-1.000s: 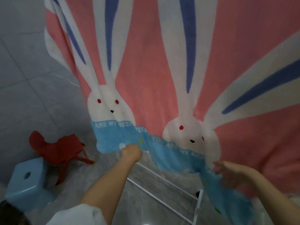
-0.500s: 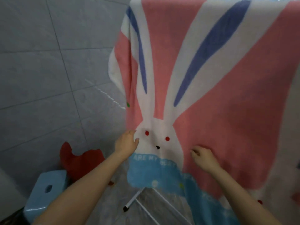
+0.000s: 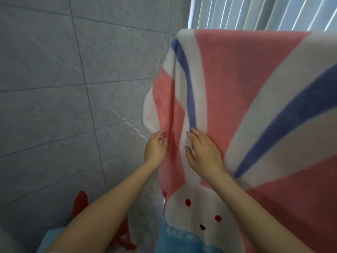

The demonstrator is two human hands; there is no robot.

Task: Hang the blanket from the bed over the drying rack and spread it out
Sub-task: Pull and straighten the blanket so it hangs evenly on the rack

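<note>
Left hand: the left hand (image 3: 155, 148) sits at the blanket's left edge, fingers loosely curled with fingertips (image 3: 162, 133) against the pink cloth; whether it pinches the edge or only touches it cannot be told.
Right hand: the right hand (image 3: 202, 152) lies open and flat on the cloth just beside the left hand, fingers spread, pressing near the lower end of a blue stripe and gripping nothing.
Change in the hands: half a second ago both were lower, level with the rabbit face; now they have climbed above it and stand closer together, at the left border.
Blanket: the blanket (image 3: 255, 106) hangs in front of both hands, its top fold draped over the rack bar well above them, the rabbit face and blue band below the wrists.
Left edge: between and above the hands a lengthwise fold runs up the cloth, and the border curls back on itself.
Rack: the drying rack itself is hidden under the cloth in this view.
Meaning for the task: the hanging looks done; the work has shifted from the bottom hem to smoothing the bunched left side.
Next need: probably drawing that edge outward to flatten the fold.
Surroundings: a tiled wall (image 3: 63, 88) to the left of the left hand, blinds (image 3: 264, 13) above the blanket, a red object (image 3: 80, 203) under the left forearm.
</note>
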